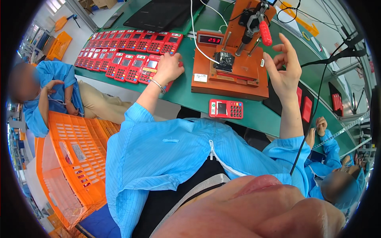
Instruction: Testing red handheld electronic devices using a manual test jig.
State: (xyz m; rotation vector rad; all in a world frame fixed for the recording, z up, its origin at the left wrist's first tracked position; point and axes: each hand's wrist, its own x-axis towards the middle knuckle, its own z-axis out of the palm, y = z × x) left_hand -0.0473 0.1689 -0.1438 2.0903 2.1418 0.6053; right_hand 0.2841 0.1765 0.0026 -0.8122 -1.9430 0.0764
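My left hand [170, 68] is curled over a red handheld payment terminal [168, 86] at the right end of the near row. Its fingers grip the far side, and the hand covers most of the terminal. Beside it are two rows of similar red payment terminals [133, 63], screens facing up. My right hand [285, 69] is raised with fingers apart and holds nothing. It is just right of an orange test fixture [234, 85], below the red handle [265, 33] of its toggle clamp. A small black module [224, 61] sits on the fixture under the clamp's plunger.
Another red payment terminal [226, 109] lies at the green table's [190, 104] near edge. A white cable [195, 29] runs to the fixture, and black cables [323, 77] hang at right. Orange crates [79, 154] stand left. Co-workers in blue sit left [59, 85] and right [331, 152].
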